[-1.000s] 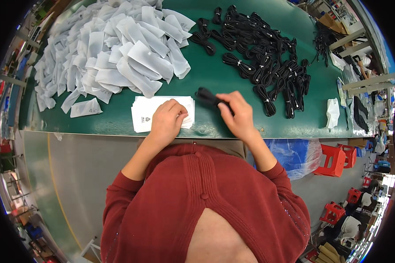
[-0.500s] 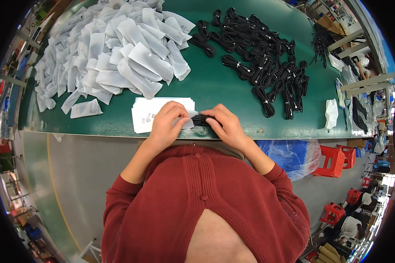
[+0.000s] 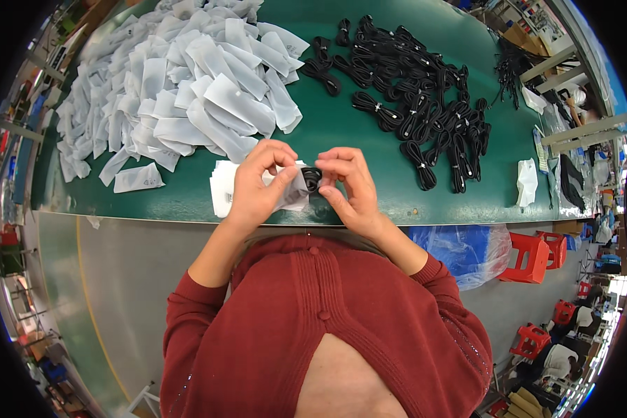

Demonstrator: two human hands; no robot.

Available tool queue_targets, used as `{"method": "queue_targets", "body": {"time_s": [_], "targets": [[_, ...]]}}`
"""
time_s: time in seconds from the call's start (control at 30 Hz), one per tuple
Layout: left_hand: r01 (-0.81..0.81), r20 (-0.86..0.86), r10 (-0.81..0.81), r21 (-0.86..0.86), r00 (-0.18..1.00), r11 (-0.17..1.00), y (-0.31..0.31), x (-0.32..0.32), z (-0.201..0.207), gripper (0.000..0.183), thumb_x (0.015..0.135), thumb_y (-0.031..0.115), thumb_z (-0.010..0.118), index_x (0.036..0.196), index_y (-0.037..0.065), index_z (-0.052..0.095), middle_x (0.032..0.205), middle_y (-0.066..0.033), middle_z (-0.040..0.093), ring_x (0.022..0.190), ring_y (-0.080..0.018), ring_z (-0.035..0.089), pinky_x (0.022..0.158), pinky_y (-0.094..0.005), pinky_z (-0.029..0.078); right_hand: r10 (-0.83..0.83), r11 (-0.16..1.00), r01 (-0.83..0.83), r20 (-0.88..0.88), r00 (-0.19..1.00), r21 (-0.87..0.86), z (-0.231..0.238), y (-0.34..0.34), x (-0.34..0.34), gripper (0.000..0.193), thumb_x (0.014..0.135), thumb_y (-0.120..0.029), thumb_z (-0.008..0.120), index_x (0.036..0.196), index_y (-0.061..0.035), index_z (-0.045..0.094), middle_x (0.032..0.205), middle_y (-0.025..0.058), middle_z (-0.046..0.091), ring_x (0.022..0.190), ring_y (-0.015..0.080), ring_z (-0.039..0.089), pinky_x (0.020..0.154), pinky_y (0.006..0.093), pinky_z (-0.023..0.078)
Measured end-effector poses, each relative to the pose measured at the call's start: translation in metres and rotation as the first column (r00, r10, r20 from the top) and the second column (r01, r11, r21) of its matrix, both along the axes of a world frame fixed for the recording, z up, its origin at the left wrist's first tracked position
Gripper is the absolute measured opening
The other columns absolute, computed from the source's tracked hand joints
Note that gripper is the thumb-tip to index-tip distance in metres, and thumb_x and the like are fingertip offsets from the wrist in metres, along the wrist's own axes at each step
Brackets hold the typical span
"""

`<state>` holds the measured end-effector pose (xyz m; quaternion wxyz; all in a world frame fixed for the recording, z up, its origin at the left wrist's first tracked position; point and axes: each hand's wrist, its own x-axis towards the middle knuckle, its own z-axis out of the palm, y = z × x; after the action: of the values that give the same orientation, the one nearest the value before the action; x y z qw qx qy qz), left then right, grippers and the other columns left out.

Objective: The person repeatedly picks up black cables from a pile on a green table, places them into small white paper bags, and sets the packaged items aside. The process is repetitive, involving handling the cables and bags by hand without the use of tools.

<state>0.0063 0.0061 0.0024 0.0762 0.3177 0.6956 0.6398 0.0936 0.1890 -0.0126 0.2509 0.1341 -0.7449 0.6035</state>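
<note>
My left hand is closed, thumb and fingers pinching a translucent white bag just above the table's near edge. A bundled black cable sits at the mouth of that bag, its coiled end sticking out on the right. Beside this end is my right hand, its thumb and fingers curved and apart, gripping nothing that I can see. Under my left hand lies a stack of flat white bags, partly covered by the hand.
A large heap of filled white bags covers the table's far left. Several black cable bundles lie at the far right of the green table. One filled bag lies apart in front. Red stools stand on the floor at right.
The cable has gone further into the bag, leaving only its coiled end outside. My right hand has loosened its fingers from the cable. My left hand has risen slightly.
</note>
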Motion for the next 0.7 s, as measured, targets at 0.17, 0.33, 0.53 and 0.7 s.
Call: {"method": "queue_targets", "body": {"time_s": [0.17, 0.33, 0.53, 0.7], "targets": [[-0.098, 0.3, -0.011, 0.348, 0.954, 0.933, -0.007, -0.051, 0.026, 0.01, 0.095, 0.012, 0.065, 0.099, 0.003, 0.064, 0.094, 0.0009, 0.06, 0.08, -0.006, 0.051, 0.07, -0.0187, 0.04, -0.248, 0.919, 0.268, -0.104, 0.963, 0.289, 0.01, 0.028, -0.018, 0.026, 0.084, -0.001, 0.068, 0.11, -0.0045, 0.063, 0.112, 0.0131, 0.055, 0.078, 0.017, 0.058, 0.068, 0.0281, 0.05], [-0.272, 0.04, 0.271, 0.23, 0.962, 0.934, -0.014, -0.104, 0.056, 0.015, 0.095, 0.015, 0.066, 0.103, 0.002, 0.064, 0.076, 0.0031, 0.057, 0.067, -0.0032, 0.049, 0.058, -0.0185, 0.035, -0.604, 0.49, 0.595, -0.244, 0.759, 0.637, -0.006, 0.095, -0.051, 0.028, 0.082, -0.009, 0.072, 0.108, -0.0046, 0.063, 0.108, 0.0137, 0.058, 0.102, 0.0326, 0.056, 0.085, 0.0423, 0.047], [-0.232, 0.178, 0.168, 0.451, 0.97, 0.862, -0.028, -0.17, 0.057, 0.019, 0.096, 0.016, 0.065, 0.104, -0.001, 0.063, 0.082, -0.0017, 0.062, 0.068, -0.0062, 0.052, 0.062, -0.0188, 0.039, -0.557, 0.183, 0.402, -0.242, 0.794, 0.897, -0.021, 0.124, -0.064, 0.033, 0.078, -0.009, 0.071, 0.11, -0.0053, 0.063, 0.099, 0.0115, 0.057, 0.096, 0.0312, 0.054, 0.075, 0.0398, 0.044], [-0.597, -0.071, 0.663, 0.373, 0.745, 0.711, -0.049, -0.182, 0.058, 0.022, 0.095, 0.013, 0.064, 0.111, -0.003, 0.062, 0.097, -0.0063, 0.067, 0.08, -0.0125, 0.059, 0.075, -0.0236, 0.047, -0.533, 0.333, 0.455, -0.233, 0.814, 0.826, -0.02, 0.112, -0.059, 0.027, 0.081, -0.005, 0.064, 0.108, -0.0047, 0.061, 0.088, 0.0143, 0.057, 0.085, 0.0321, 0.059, 0.068, 0.0418, 0.05]]}}
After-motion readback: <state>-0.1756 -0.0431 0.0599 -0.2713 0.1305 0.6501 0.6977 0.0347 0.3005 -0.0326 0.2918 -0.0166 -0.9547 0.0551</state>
